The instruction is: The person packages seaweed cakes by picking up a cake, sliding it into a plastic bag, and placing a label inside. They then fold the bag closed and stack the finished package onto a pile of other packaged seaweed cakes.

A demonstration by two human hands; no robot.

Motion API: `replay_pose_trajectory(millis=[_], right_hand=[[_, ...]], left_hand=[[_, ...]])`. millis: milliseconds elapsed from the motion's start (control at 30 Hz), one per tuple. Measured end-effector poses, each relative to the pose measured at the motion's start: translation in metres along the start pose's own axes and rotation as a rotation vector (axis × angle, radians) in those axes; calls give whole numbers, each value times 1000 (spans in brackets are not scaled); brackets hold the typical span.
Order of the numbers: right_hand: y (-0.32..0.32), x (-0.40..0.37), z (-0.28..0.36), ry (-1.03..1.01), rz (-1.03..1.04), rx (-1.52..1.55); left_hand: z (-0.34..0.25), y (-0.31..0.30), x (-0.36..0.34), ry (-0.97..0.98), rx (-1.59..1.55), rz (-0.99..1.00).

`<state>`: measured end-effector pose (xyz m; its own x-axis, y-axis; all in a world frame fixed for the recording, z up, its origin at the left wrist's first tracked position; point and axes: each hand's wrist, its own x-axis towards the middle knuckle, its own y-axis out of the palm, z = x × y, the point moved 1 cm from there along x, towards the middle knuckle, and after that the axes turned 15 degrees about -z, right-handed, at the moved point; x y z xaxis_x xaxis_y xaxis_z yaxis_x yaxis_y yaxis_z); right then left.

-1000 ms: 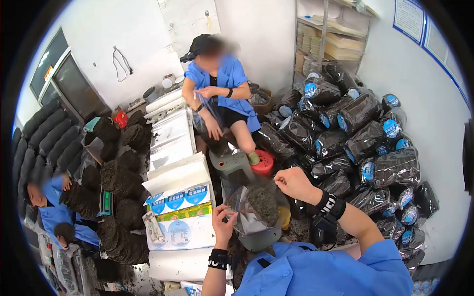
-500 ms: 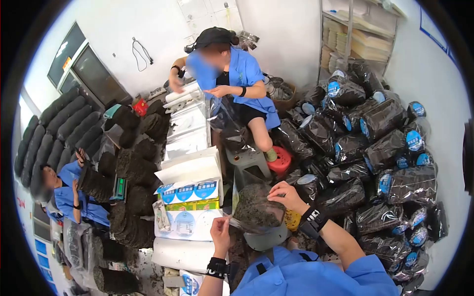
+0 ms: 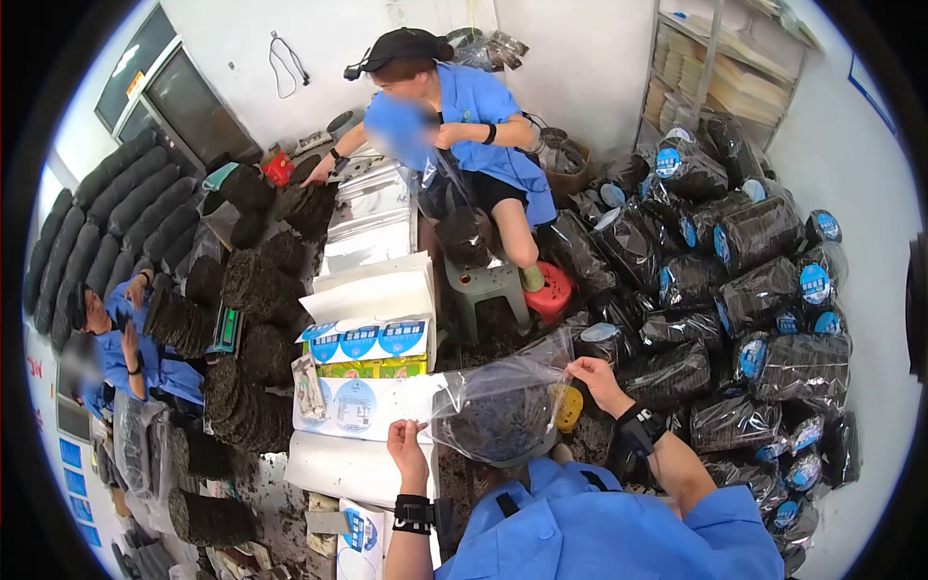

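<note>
A clear plastic bag (image 3: 503, 391) is held stretched in front of the person's chest, just beside the worktop (image 3: 333, 464) with the printed sheets (image 3: 360, 404). The left hand (image 3: 408, 449) is closed in a narrow pinch on the bag's left top corner, and the right hand (image 3: 597, 375) is closed in the same way on the right top corner. A dark round cake (image 3: 495, 430) is seen inside, low in the bag. The step in hand is judged to be the filling or settling of the bag, with the cake already in. For the next move an even pull on both corners seems to be needed, so that the top edge is kept flat and the cake is not tipped out. It cannot be told whether the mouth of the bag is open or already pressed together. The bottom of the bag is hidden by the blue shirt (image 3: 619, 527). The print on the sheets is too small to be read, and the pile of packed bags (image 3: 764, 290) is cut off by the round lens edge.
</note>
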<state>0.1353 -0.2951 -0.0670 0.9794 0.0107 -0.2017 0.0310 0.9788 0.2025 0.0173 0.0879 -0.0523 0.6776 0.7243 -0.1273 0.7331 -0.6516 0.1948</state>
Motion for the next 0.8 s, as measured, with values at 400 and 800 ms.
replay_pose_trajectory(millis=[400,800], right_hand=[[12,-25,-26,-346,-483,-656],[-16,-36,-31,-598,-360,-997]], left_hand=[[54,33,-15,322,731,-111],[57,13,6,612,1020,110]])
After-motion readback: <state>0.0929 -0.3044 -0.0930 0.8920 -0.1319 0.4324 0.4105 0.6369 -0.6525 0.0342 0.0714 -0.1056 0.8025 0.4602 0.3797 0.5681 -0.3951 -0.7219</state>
